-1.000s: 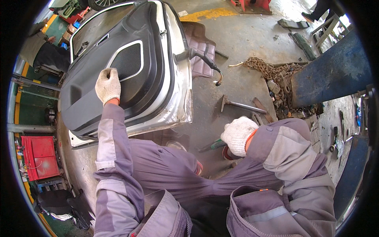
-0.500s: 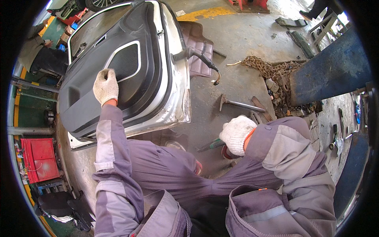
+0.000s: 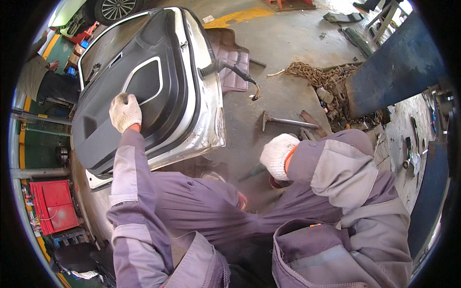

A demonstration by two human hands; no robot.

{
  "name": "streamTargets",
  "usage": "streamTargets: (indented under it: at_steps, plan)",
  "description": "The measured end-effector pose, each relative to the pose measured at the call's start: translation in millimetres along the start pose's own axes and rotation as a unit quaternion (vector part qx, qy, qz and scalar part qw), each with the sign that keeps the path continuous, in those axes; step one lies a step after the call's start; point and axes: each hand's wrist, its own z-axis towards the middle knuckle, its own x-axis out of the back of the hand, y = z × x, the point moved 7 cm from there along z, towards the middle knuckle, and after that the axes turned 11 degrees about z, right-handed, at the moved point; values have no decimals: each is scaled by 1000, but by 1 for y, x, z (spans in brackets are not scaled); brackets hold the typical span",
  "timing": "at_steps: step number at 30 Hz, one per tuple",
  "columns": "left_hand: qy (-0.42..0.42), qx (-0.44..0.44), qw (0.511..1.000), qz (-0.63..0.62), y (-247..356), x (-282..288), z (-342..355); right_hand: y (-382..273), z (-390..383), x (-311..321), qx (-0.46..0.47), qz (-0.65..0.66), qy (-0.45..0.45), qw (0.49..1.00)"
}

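Note:
A car door (image 3: 211,127) with a white frame and a black inner panel (image 3: 103,132) lies on my left, tilted up with its inner side towards me. My left hand (image 3: 126,113), in a knitted white glove, is on that panel beside the white-edged speaker area (image 3: 144,82). Its fingers are curled, and whatever they grip is hidden. Over my right leg is my right hand (image 3: 277,156), also gloved and closed. A slim green tool (image 3: 257,170) sticks out from under it towards the lower left; blur hides its exact kind.
A hammer (image 3: 288,122) lies on the floor beyond my right hand. Farther back are a rusty chain heap (image 3: 312,72) and a blue post (image 3: 396,62). A corrugated wiring sleeve (image 3: 235,71) hangs off the door. A red cabinet (image 3: 55,206) and another person (image 3: 48,79) are at left.
The view has shifted a little, so most things sit slightly farther left. My right hand has moved a bit left and up; my left hand stays on the panel.

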Motion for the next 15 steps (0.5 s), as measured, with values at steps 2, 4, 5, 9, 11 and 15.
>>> streamTargets:
  at_steps: [2,4,5,9,11,15]
  plan:
    - [-65,-27,997,19,2,-8,6,-2,-4,4,-14,-7,-9,1000]
    - [-78,-55,995,37,7,-12,9,0,-6,4,-12,0,2,1000]
    - [-86,-64,993,40,7,-16,10,1,-7,5,-10,2,9,1000]
    - [-89,-103,989,49,6,-22,13,1,-4,2,-4,5,-1,1000]
    - [-96,-111,988,56,7,-22,11,0,-6,3,2,0,-2,1000]
    - [-115,-127,984,54,12,-25,11,1,-7,2,10,1,21,1000]
